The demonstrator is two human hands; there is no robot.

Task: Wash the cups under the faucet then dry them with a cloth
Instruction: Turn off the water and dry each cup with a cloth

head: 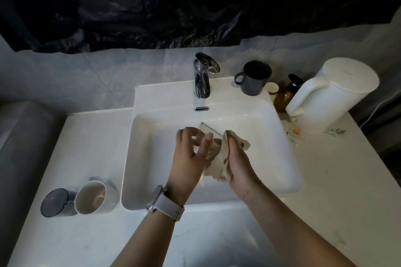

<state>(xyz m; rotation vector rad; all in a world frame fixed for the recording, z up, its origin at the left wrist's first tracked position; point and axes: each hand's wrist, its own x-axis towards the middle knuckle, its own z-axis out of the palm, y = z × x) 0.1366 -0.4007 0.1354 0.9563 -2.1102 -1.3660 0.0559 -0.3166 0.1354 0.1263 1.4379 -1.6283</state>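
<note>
At frame centre, above the sink (pixel 152 158), the left hand (pixel 191 151) grips a clear glass (pixel 206 134), fingers curled round its wall. The glass is tilted, its rim toward the faucet (pixel 202 80). The right hand (pixel 237 158) holds a beige cloth (pixel 219 158), fingers closed on it, pressing it against the side of the glass. A watch (pixel 163 204) sits on the left wrist. At lower left, on the counter (pixel 86 136), a grey cup (pixel 56 202) and a white mug (pixel 94 197) stand touching. At upper right, a dark mug (pixel 255 78) stands beside the faucet, near a white kettle (pixel 332 95) and an amber pump bottle (pixel 286 95).
</note>
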